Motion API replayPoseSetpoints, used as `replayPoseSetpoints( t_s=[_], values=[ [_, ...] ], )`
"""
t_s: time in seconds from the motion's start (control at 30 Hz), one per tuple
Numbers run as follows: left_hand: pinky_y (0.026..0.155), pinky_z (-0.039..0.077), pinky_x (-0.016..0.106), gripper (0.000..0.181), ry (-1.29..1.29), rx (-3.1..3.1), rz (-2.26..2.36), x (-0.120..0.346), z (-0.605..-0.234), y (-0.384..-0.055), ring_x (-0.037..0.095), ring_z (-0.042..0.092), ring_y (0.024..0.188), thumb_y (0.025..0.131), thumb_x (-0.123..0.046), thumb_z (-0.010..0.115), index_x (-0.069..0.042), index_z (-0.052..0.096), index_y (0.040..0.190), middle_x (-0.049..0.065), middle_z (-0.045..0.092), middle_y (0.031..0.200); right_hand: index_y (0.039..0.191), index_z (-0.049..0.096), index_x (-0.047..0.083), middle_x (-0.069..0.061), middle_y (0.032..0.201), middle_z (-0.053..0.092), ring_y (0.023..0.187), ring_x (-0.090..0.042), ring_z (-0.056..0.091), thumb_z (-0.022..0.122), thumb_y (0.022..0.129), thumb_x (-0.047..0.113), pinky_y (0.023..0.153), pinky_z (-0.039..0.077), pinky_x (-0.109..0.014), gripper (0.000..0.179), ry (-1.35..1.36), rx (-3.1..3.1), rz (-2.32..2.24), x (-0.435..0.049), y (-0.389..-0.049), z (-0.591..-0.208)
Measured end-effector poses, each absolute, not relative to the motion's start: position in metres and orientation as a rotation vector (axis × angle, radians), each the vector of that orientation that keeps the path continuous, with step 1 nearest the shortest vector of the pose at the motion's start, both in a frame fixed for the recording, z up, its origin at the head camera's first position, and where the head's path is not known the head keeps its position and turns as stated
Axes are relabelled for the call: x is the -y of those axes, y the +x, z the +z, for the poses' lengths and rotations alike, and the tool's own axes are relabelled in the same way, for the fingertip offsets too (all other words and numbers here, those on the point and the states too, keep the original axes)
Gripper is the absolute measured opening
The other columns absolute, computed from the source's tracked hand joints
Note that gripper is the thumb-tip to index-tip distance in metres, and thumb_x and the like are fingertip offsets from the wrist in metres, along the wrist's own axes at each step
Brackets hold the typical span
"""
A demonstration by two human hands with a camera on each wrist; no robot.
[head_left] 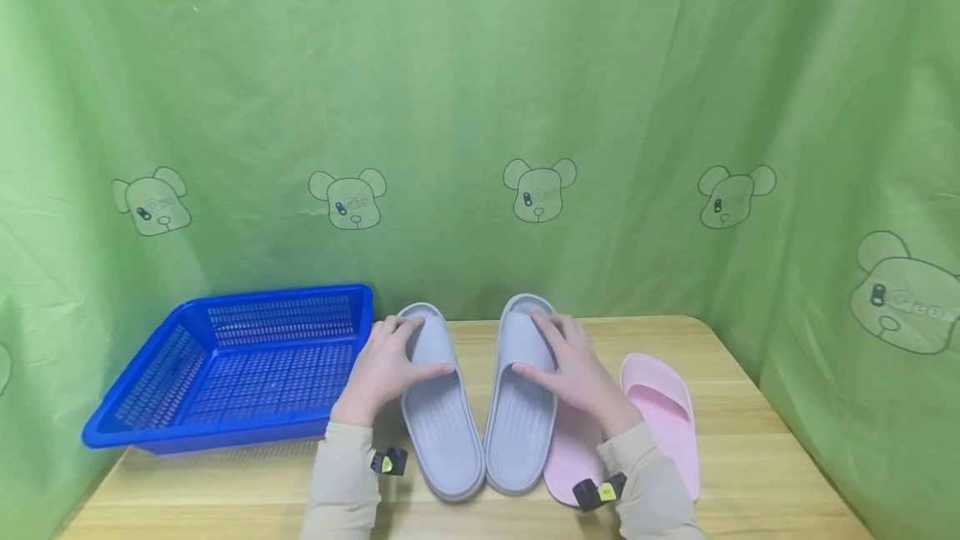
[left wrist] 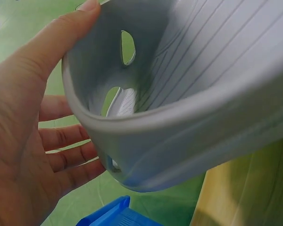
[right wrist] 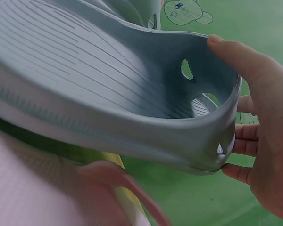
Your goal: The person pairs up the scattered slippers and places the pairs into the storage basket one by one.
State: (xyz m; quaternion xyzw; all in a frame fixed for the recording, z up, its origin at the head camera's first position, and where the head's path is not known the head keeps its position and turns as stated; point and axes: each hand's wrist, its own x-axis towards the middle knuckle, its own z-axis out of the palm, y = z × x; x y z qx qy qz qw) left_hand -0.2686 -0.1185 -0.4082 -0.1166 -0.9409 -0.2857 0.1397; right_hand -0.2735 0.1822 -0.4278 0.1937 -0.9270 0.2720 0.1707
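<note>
Left grip [head_left: 386,365] is clamped on the strap of the left grey slipper [head_left: 447,440], thumb at its near edge and fingers along its left side. Opposite, the right grip [head_left: 573,369] holds the right grey slipper [head_left: 519,440] likewise, fingers on the strap's right side. These 2 slippers stand side by side at the middle, heels close together at the near end, toes apart at the far end. To the right are 2 pink slippers: the left pink slipper [head_left: 573,452], partly hidden, and the right pink slipper [head_left: 667,423]. Left stands a blue basket [head_left: 225,432] on the wooden surface [head_left: 757,465]. Green curtain [head_left: 450,90] hangs on the far side.
</note>
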Motion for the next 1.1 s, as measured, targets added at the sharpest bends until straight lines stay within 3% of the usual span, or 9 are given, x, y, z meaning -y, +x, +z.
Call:
replayPoseSetpoints(
  t_s=[0.57,0.87,1.1],
  values=[
    [0.091,0.051,0.047,0.100,-0.263,2.694,-0.796,0.124,-0.410,-0.270,0.027,0.047,0.117,0.063,-0.073,0.074,-0.017,0.050,0.142,0.008,0.052,0.132,0.154,0.028,0.018,-0.019,0.144,0.037,0.130,-0.038,0.036,0.070,0.080,0.059,0.097,0.044,-0.064,0.094,0.442,2.628,0.784,-0.198,-0.274,-0.421],
    [0.087,0.051,0.045,0.101,-0.237,2.658,-0.779,0.127,-0.409,-0.273,0.026,0.048,0.111,0.063,-0.073,0.074,-0.015,0.050,0.142,0.009,0.052,0.124,0.154,0.026,0.023,-0.018,0.146,0.034,0.130,-0.038,0.036,0.066,0.080,0.065,0.093,0.045,-0.065,0.094,0.377,2.624,0.806,-0.208,-0.277,-0.420],
    [0.092,0.049,0.047,0.101,-0.213,2.635,-0.781,0.130,-0.408,-0.273,0.029,0.048,0.114,0.064,-0.074,0.073,-0.015,0.049,0.143,0.012,0.051,0.125,0.154,0.027,0.021,-0.020,0.147,0.032,0.131,-0.038,0.034,0.065,0.081,0.065,0.092,0.045,-0.066,0.094,0.342,2.610,0.814,-0.210,-0.277,-0.419]
  ],
)
